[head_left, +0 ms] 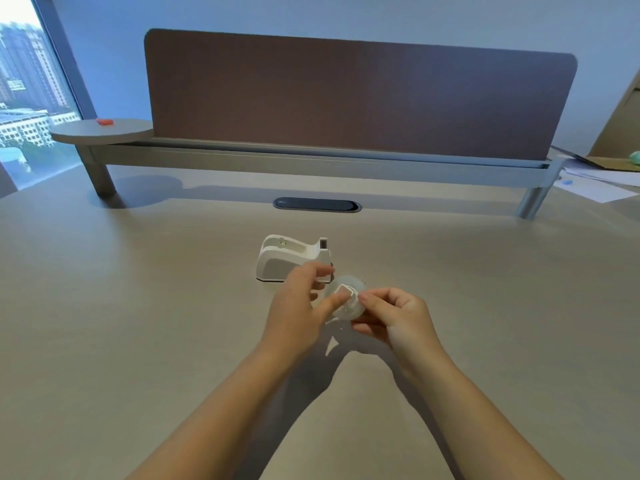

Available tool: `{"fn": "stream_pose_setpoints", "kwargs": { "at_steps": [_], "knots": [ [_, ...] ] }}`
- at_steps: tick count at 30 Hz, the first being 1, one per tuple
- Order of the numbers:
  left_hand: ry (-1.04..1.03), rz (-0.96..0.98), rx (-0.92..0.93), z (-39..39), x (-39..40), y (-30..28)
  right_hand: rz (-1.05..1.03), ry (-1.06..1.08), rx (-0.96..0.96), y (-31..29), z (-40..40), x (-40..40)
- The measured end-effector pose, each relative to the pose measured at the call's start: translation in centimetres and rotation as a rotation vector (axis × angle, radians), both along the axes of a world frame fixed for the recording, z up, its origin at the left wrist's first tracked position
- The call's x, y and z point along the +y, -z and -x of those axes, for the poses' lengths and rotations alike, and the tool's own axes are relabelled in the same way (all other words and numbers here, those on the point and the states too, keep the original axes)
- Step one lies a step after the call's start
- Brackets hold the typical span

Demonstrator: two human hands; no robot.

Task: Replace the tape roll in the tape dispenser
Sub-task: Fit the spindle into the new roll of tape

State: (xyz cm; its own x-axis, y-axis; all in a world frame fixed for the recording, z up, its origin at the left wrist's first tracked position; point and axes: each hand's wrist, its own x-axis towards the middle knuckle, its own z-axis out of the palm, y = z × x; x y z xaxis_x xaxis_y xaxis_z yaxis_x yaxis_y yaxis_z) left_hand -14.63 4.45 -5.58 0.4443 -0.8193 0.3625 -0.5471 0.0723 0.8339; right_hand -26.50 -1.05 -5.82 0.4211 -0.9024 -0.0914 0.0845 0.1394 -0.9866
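Just below the middle of the frame, both bare hands hold a translucent whitish round tape roll (348, 301) above the beige tabletop (138, 306). The left hand (299, 308) has its grip closed on the roll's left side, thumb pressed near the white plastic core (344, 292); the right hand (398, 318) pinches the roll's right edge with its fingertips. Just behind the hands, slightly left, the white and grey plastic tape dispenser (289, 259) stands on the tabletop with its roll cradle empty. A brown divider panel (360, 95) spans the upper frame, with a dark oval cable port (317, 204) below it
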Motion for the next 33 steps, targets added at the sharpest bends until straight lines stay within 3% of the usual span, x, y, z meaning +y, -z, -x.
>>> {"fn": "stream_pose_setpoints", "kwargs": {
  "at_steps": [3,5,8,11,13,16,19,29,33],
  "knots": [
    [0.045,0.036,-0.333,0.2,0.8,0.1,-0.048,0.001,-0.046,-0.6,-0.4,0.4],
    [0.043,0.007,-0.356,0.3,1.2,0.3,-0.057,-0.019,-0.069,-1.2,-0.7,0.8],
    [0.016,0.04,-0.093,-0.2,1.4,-0.2,0.058,-0.07,-0.06,-2.1,-0.9,1.4],
    [0.084,0.048,0.304,-0.6,1.4,-1.2,0.263,-0.016,0.043,-2.4,-1.1,1.5],
    [0.156,0.044,0.552,-0.8,1.6,-1.8,0.295,0.024,0.096,-2.3,-1.2,1.2],
    [0.235,-0.003,0.66,-1.4,1.9,-2.2,0.201,-0.117,0.039,-2.1,-1.5,1.1],
    [0.257,-0.052,0.635,-2.5,2.1,-2.4,0.188,-0.231,-0.034,-2.0,-2.0,1.2],
    [0.166,0.036,0.423,-6.5,-0.5,-2.7,0.428,-0.186,-0.018,-2.2,-6.6,-1.3],
    [0.125,0.039,0.305,-8.7,-2.7,-3.6,0.507,-0.157,0.088,-2.5,-8.6,-3.2]
  ]
}}
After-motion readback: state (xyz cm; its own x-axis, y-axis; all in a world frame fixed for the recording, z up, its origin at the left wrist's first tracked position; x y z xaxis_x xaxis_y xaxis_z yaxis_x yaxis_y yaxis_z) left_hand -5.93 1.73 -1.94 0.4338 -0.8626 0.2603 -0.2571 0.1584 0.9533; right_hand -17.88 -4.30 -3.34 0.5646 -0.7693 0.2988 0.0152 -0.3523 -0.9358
